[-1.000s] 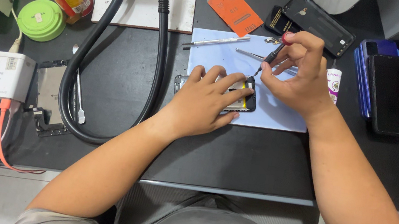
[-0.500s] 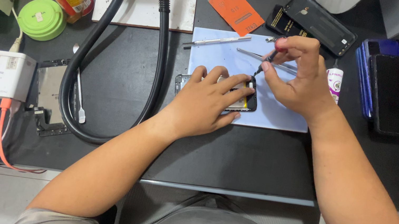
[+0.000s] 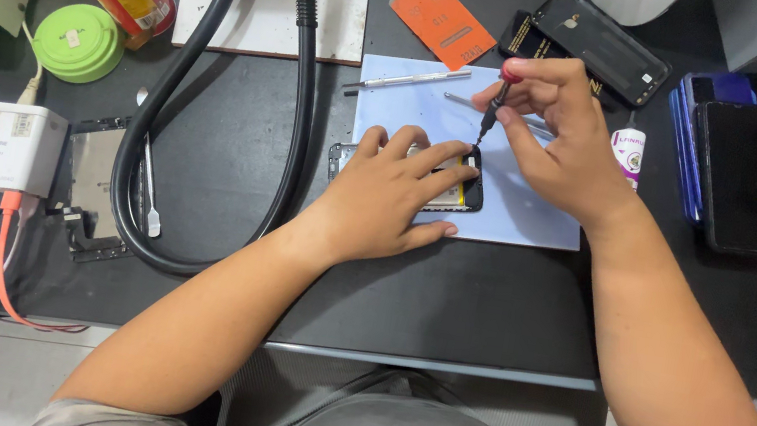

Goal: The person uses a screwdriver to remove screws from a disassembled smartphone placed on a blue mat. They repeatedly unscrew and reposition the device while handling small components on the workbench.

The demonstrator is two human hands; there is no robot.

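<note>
Dark workbench (image 3: 484, 311) w/ a pale blue mat (image 3: 519, 220) near its middle; everything else sits around that. Thick black hose (image 3: 303, 80) loops down the bench left of the mat.

Opened phone (image 3: 463, 191) lies flat on the mat, mostly covered by the left hand (image 3: 391, 195), which is spread wide, palm down, fingers pressing on the phone body. Judgement: phone is light, stiff but fragile inside, and prob. slides on the mat, so it's best pinned flat by the frame edges, not by the bare innards.

Right hand (image 3: 563, 136) is pinched narrow round a small screwdriver (image 3: 498, 100) w/ red cap, held near upright, index tip on the cap. Its tip comes down at the phone's upper right corner; can't tell if it's seated in a screw, too small. Driver is thin and light: cap and shaft is the sensible grip, light pressure only.

Smaller bits: black phone back cover (image 3: 603, 44) and orange card (image 3: 442, 20) beyond the mat, small white glue bottle (image 3: 627, 151) just beside the right wrist, metal tweezers (image 3: 410, 79) on the mat's top edge.
</note>
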